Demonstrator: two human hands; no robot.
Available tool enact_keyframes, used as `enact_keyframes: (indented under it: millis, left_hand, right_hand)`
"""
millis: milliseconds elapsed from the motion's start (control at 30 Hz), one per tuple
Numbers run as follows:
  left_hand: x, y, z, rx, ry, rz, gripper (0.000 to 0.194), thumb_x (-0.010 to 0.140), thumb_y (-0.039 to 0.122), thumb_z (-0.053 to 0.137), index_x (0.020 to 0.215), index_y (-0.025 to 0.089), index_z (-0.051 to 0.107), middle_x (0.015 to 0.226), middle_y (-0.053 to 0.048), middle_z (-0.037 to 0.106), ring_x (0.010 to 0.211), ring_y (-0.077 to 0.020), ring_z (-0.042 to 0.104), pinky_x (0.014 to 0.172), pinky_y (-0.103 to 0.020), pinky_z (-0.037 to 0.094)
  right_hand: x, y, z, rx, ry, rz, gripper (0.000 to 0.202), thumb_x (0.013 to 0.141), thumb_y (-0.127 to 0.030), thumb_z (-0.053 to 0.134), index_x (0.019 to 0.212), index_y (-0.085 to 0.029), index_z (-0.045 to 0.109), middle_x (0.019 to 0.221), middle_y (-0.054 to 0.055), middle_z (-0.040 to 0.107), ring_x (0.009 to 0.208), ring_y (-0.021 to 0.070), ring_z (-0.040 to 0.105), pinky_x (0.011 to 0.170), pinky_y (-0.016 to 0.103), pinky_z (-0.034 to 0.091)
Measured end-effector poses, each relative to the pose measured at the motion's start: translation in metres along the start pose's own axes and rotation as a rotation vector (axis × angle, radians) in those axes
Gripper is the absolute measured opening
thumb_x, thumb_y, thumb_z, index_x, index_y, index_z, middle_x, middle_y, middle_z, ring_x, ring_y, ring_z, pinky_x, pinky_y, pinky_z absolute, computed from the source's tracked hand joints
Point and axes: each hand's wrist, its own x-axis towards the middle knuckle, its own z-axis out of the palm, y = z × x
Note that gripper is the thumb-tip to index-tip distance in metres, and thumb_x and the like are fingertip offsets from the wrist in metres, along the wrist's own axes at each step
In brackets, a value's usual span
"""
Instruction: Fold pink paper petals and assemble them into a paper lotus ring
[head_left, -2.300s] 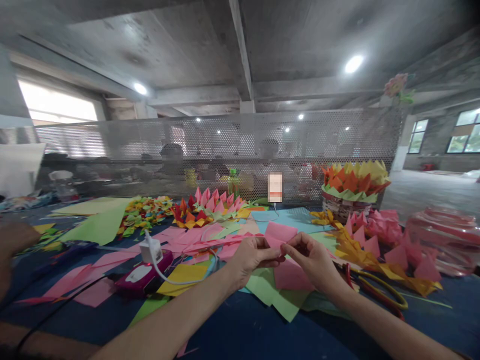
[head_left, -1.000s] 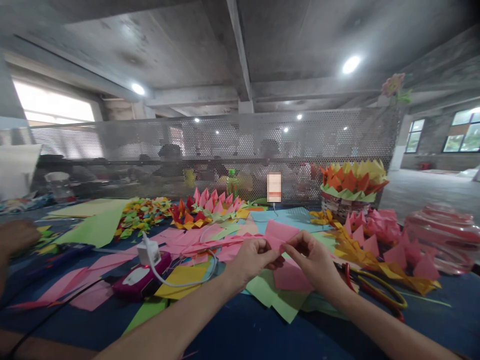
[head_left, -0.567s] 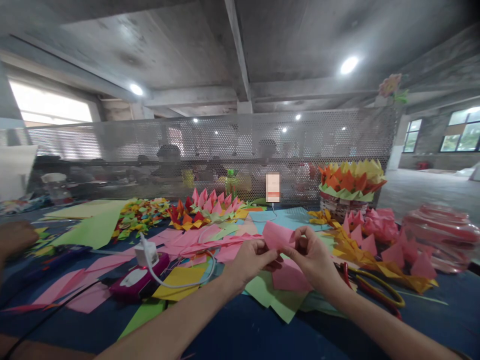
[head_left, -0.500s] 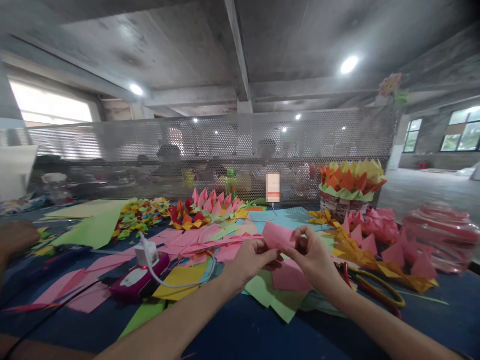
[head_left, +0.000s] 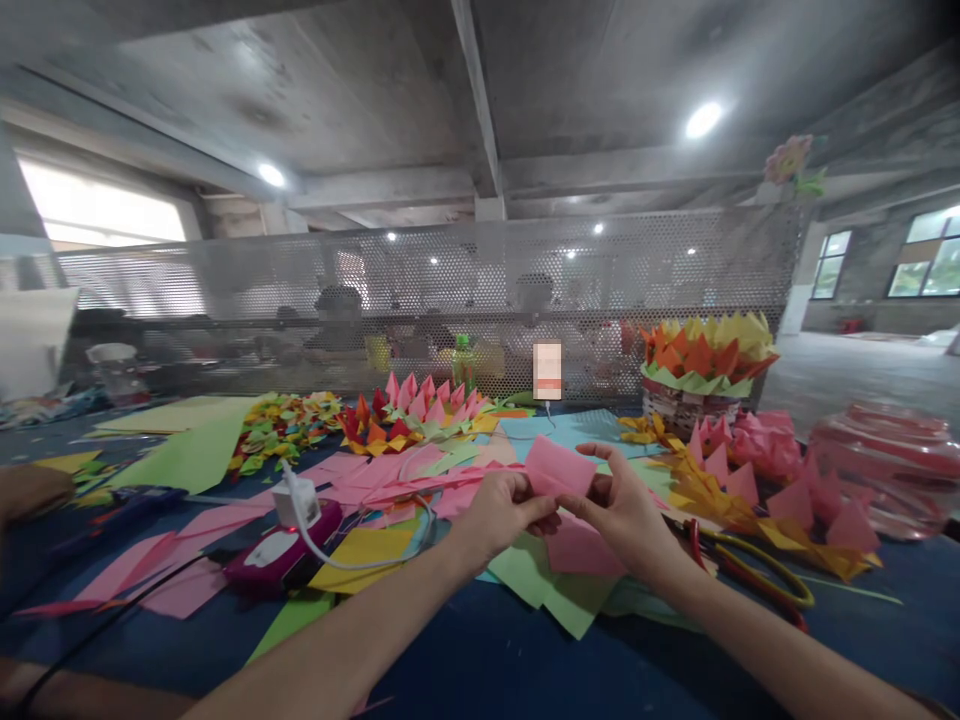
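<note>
A small piece of pink paper (head_left: 559, 466) is held up between both hands over the table. My left hand (head_left: 504, 515) pinches its lower left edge between thumb and fingers. On the other side, my right hand (head_left: 616, 508) grips the lower right part, its index finger lifted along the edge. Just below lie another pink sheet (head_left: 583, 548) and pale green sheets (head_left: 551, 588). Scissors (head_left: 750, 570) with red and yellow handles rest to the right of my right hand.
A purple power strip (head_left: 281, 550) with a white plug stands at left. Folded paper flowers (head_left: 431, 405), a paper basket (head_left: 701, 375) and a clear jar (head_left: 885, 470) stand farther back. A phone (head_left: 547, 370) leans on the mesh screen (head_left: 262, 290). Another person's hand (head_left: 34, 492) is far left.
The pink paper now stands more upright and flatter to view. My right index finger has lifted and straightened. The other person's hand at far left has moved slightly.
</note>
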Motion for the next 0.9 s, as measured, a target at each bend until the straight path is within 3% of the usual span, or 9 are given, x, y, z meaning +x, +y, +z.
enact_keyframes:
  millis: [167, 367, 567, 767, 900]
  left_hand:
    - [-0.001, 0.002, -0.002, 0.013, -0.018, 0.005, 0.038, 0.06, 0.045, 0.073, 0.07, 0.01, 0.063, 0.059, -0.007, 0.065, 0.053, -0.0139, 0.06, 0.056, -0.026, 0.049]
    - [0.001, 0.001, -0.005, 0.047, 0.043, -0.032, 0.038, 0.063, 0.046, 0.071, 0.072, 0.01, 0.062, 0.069, -0.01, 0.068, 0.061, -0.0159, 0.064, 0.058, -0.025, 0.048]
    - [0.004, -0.002, -0.008, 0.124, 0.07, -0.032, 0.037, 0.065, 0.046, 0.068, 0.062, 0.012, 0.056, 0.063, -0.009, 0.067, 0.055, -0.0142, 0.061, 0.055, -0.025, 0.047]
    - [0.004, -0.001, -0.014, 0.156, 0.044, -0.025, 0.034, 0.065, 0.043, 0.069, 0.061, 0.013, 0.054, 0.058, -0.006, 0.065, 0.051, -0.0136, 0.059, 0.056, -0.026, 0.047]
    - [0.005, -0.002, -0.017, 0.183, 0.026, -0.039, 0.035, 0.065, 0.044, 0.069, 0.059, 0.014, 0.052, 0.059, -0.006, 0.065, 0.053, -0.0142, 0.06, 0.055, -0.025, 0.046]
  right_hand:
    - [0.0, -0.004, -0.002, -0.015, -0.022, 0.011, 0.054, 0.067, -0.04, 0.07, 0.111, -0.02, 0.046, 0.058, -0.004, 0.06, 0.056, 0.0163, 0.059, 0.054, 0.027, 0.045]
    - [0.003, -0.002, -0.003, 0.088, -0.066, 0.023, 0.05, 0.074, -0.035, 0.065, 0.115, -0.018, 0.042, 0.061, -0.003, 0.06, 0.062, 0.0163, 0.061, 0.063, 0.03, 0.048]
    - [0.002, -0.005, -0.002, 0.102, -0.096, 0.014, 0.045, 0.076, -0.034, 0.063, 0.113, -0.018, 0.043, 0.065, -0.001, 0.064, 0.064, 0.0164, 0.063, 0.066, 0.031, 0.049]
    - [0.001, -0.007, -0.002, -0.035, -0.055, 0.013, 0.047, 0.076, -0.04, 0.062, 0.113, -0.017, 0.045, 0.065, 0.0, 0.063, 0.063, 0.0164, 0.061, 0.057, 0.027, 0.046]
    - [0.004, -0.005, -0.005, -0.055, 0.012, -0.038, 0.042, 0.079, -0.042, 0.058, 0.111, -0.017, 0.045, 0.07, 0.0, 0.06, 0.065, 0.0152, 0.059, 0.059, 0.027, 0.046]
